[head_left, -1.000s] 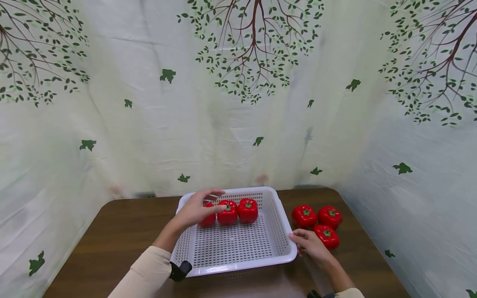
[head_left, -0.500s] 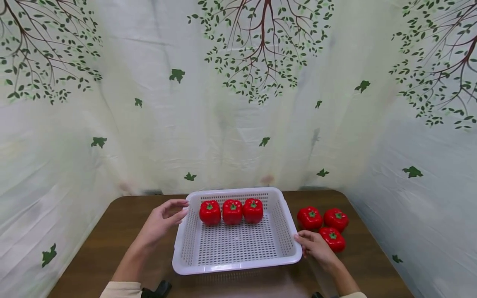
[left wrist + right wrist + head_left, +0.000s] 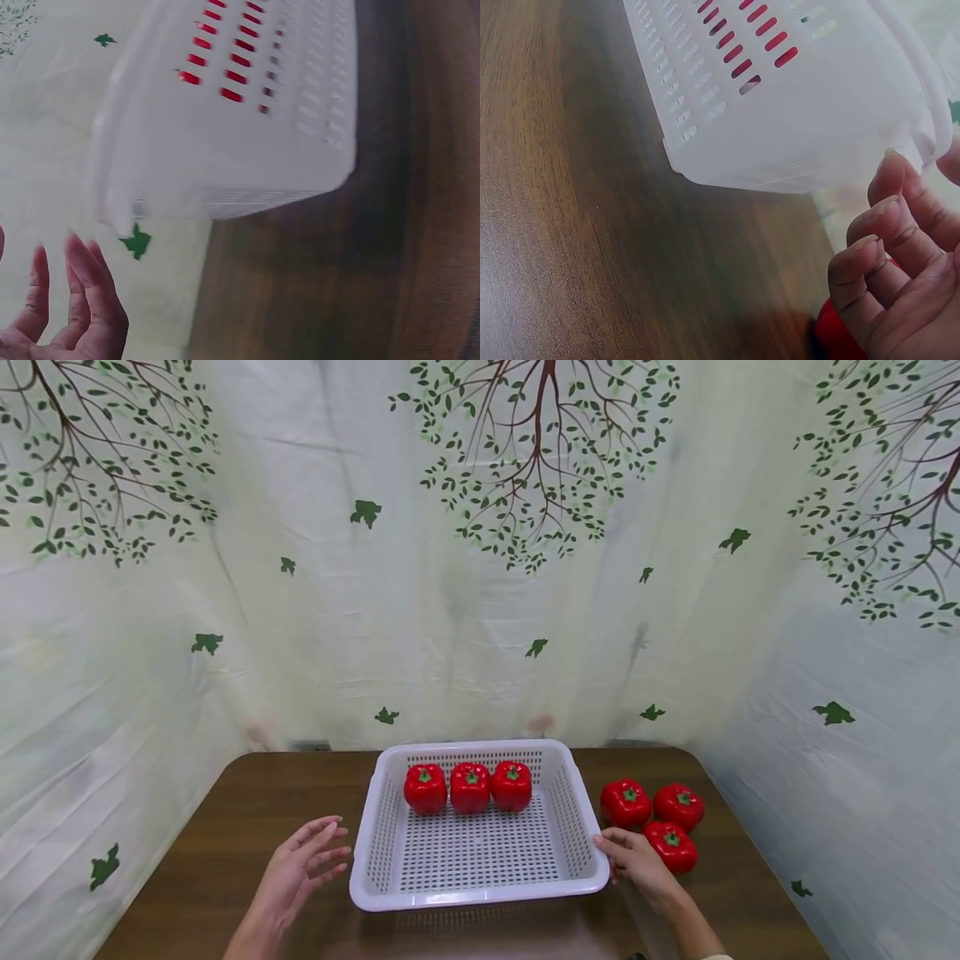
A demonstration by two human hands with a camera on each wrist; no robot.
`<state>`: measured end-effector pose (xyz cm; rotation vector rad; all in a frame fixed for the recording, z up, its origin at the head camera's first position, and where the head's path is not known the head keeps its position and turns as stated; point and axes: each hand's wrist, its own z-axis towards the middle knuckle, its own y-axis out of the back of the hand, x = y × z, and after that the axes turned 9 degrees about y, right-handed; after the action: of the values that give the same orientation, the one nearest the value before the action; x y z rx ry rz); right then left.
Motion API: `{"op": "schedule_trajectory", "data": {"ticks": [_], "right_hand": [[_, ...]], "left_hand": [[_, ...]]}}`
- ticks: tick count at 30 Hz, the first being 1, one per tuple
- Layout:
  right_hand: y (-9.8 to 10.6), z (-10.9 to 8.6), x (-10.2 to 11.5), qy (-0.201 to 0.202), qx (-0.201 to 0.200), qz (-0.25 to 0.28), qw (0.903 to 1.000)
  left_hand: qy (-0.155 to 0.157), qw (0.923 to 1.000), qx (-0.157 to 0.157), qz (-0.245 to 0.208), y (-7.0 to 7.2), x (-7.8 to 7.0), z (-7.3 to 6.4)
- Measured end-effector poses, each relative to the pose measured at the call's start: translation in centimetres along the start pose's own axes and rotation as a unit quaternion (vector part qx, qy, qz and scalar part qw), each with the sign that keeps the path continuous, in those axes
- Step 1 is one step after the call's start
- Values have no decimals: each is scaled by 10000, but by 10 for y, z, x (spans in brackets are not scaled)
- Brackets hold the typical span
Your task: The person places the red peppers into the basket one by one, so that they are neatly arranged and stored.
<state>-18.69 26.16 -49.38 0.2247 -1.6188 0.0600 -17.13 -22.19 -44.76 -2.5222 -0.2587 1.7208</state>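
A white perforated basket (image 3: 480, 898) sits mid-table with three red peppers (image 3: 470, 787) lined up along its far wall. My left hand (image 3: 306, 860) hovers over the table just left of the basket, fingers (image 3: 79, 296) spread and holding nothing. My right hand (image 3: 630, 855) lies at the basket's front right corner. Its loosely bent fingers (image 3: 885, 240) touch the outer wall (image 3: 802, 135) below the rim. Three more red peppers (image 3: 651, 817) lie on the table just right of that hand. The nearest of them (image 3: 838, 337) shows under its palm.
The brown wooden table (image 3: 225, 827) is closed in by a pale curtain printed with trees (image 3: 480, 568) at the back and on both sides. Bare tabletop shows to the left of the basket and along the near edge (image 3: 480, 939).
My left hand let go of the leftmost pepper in the basket, then drew out to the left and back toward me. The right hand stayed at the basket's corner.
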Motion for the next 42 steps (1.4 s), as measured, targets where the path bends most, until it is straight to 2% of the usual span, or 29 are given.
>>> {"op": "schedule_trajectory", "data": {"ticks": [8,11,15,19,25,31,37,42], "right_hand": [[-1,-3,1,-6,-121,20,9999],[0,-3,1,40,-102,47,9999],[0,-4,1,22,-71,97,9999],[-2,-4,2,-27,-102,146,9998],[-3,-4,1,-108,-154,208,9996],[-3,-3,-3,-42,-173,154,9997],[-6,-4,-4,113,-376,-122,9992],[-11,-6,-2,208,-819,-300,9960]], "left_hand": [[385,9992,-48,-11,-5,25,9],[484,9987,47,-126,-5,32,13],[581,9964,523,-322,-2,39,17],[586,9927,1004,-320,0,42,20],[527,9882,1398,-345,1,45,23],[421,9776,1989,-546,3,48,28],[478,9680,2332,-794,4,51,31],[327,9622,2519,-979,5,50,34]]}}
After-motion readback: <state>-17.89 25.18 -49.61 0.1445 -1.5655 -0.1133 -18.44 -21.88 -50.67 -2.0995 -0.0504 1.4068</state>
